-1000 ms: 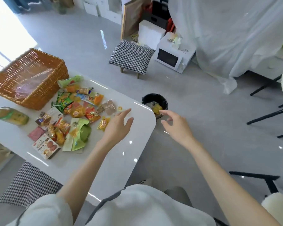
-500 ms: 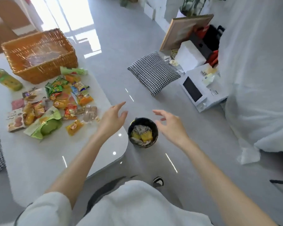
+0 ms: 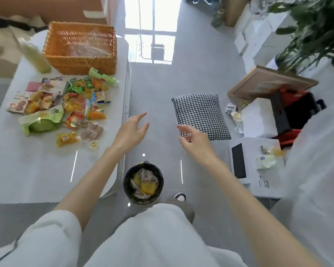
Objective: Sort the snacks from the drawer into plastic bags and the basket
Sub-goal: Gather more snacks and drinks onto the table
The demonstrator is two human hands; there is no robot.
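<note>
The snacks (image 3: pixel 69 105) lie in a loose heap on the white counter (image 3: pixel 37 170), just in front of the wicker basket (image 3: pixel 81 62), which holds a crumpled clear plastic bag (image 3: pixel 91 51). A green bottle (image 3: pixel 37 56) stands beside the basket's left wall.

Both hands are out past the counter's right edge, above the grey floor. The left hand (image 3: pixel 131 130) hangs near the counter's edge with its fingers (image 3: pixel 141 115) loosely spread and holding nothing. The right hand (image 3: pixel 194 140) is held the same way, its fingers (image 3: pixel 181 128) apart and empty, in front of a houndstooth cushion (image 3: pixel 201 114) on the floor.

Below and between the forearms a black waste bin (image 3: pixel 126 182) with wrappers inside stands close to the counter's corner. A white microwave (image 3: pixel 255 166) sits on the floor to the right, with a white foam box (image 3: pixel 258 116), a leaning picture frame (image 3: pixel 270 81) and a leafy plant (image 3: pixel 312 29) behind it
</note>
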